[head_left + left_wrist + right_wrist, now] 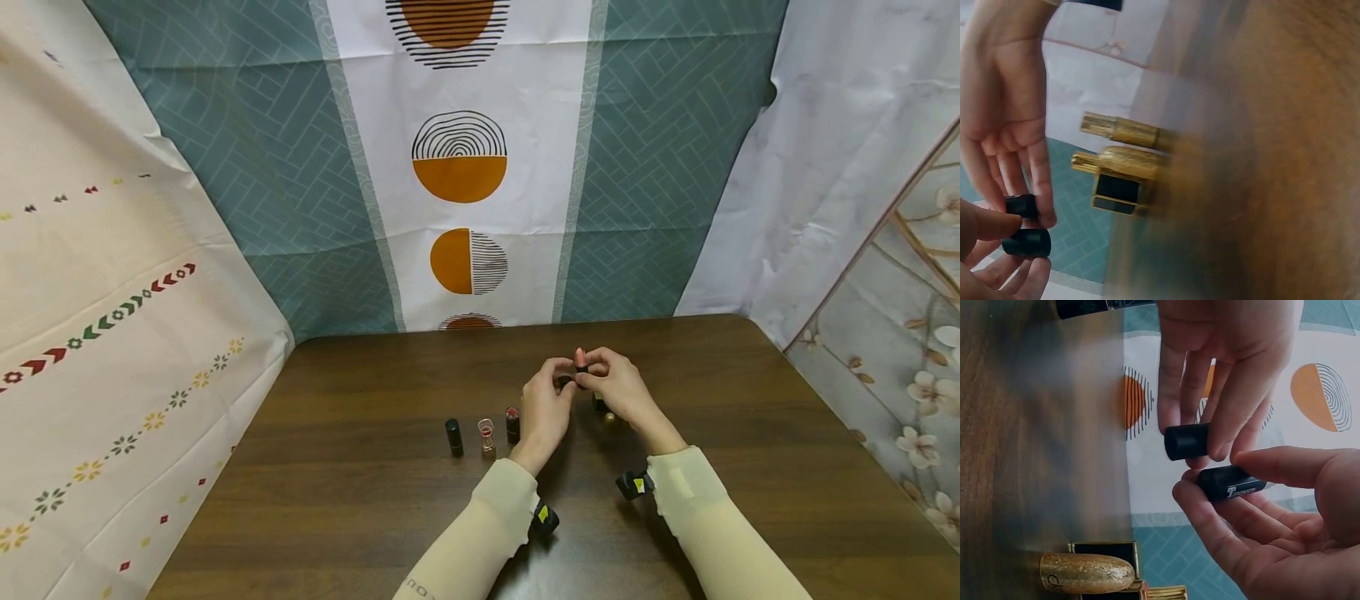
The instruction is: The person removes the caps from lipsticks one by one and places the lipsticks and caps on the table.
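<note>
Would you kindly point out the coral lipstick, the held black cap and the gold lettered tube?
Coral lipstick (581,359), head view: on its exposed bullet.
Black cap (1186,442), right wrist view: on its side.
Gold lettered tube (1087,573), right wrist view: on its side.

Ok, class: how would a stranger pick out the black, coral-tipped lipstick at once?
Above the brown wooden table, find the bare right hand. It pinches a black cylindrical lipstick. Its exposed coral tip sets it apart from the plain black cylinder in the bare left hand.

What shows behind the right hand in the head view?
A black-and-gold boxy case and a gold rounded tube partly show; the right hand covers the rest.
</note>
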{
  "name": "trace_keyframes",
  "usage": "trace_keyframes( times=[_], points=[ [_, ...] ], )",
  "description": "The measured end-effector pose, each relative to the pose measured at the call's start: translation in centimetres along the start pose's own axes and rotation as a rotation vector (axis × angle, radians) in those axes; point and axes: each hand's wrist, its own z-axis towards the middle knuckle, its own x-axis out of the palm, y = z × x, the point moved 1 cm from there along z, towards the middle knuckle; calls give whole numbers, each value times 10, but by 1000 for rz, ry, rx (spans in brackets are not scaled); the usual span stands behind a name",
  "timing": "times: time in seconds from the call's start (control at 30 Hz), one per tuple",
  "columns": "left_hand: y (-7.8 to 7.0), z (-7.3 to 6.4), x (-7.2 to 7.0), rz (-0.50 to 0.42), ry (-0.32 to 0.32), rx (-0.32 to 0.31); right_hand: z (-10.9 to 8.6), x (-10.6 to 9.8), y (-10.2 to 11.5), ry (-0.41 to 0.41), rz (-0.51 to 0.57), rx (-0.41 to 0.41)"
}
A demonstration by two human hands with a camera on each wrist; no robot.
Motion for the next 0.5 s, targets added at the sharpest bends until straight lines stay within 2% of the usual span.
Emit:
trace_keyframes(
  times=[0.13,0.27,0.5],
  points=[
    [6,-3,7,-16,-24,-4,-1,3,-1,2,-41,-6],
    [10,-6,12,-12,-53,23,-2,5,-2,-8,-87,-35],
    [14,-9,16,-24,-78,21,-1,8,-2,-21,-133,-52]
  ],
)
